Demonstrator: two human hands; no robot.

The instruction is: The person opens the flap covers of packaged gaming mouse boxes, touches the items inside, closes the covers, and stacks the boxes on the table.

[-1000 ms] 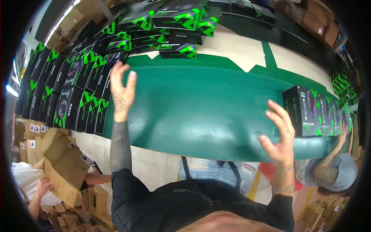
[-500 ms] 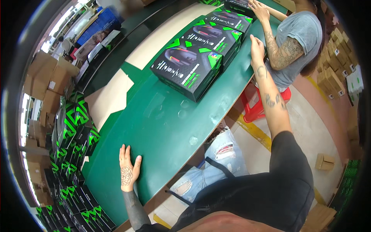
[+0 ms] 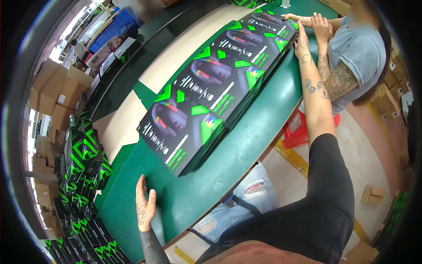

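Head view only. Since half a second ago the row of flat black cartons with green flashes and a mouse picture [image 3: 220, 88] fills much more of the frame and reaches down the green-topped counter [image 3: 246, 145] toward the near end; a second ago both hands were raised over bare counter. Reads as the row being slid along toward the wearer, though head motion could account for part of it.

Right hand [image 3: 302, 44]: arm at full stretch, fingers straight and flat against the far end of the row, pushing contact, nothing gripped. Left hand [image 3: 144, 207]: as before, palm down on the counter near the edge, fingers loosely spread, holding nothing, just short of the nearest carton's corner.

A co-worker in a grey T-shirt [image 3: 358, 57] has both hands on the same far end.

Hard to tell: whether the row is one layer or two; carton count. The right palm's contact face is hidden. Upright matching cartons [image 3: 81, 154] at left smear into the fisheye rim.
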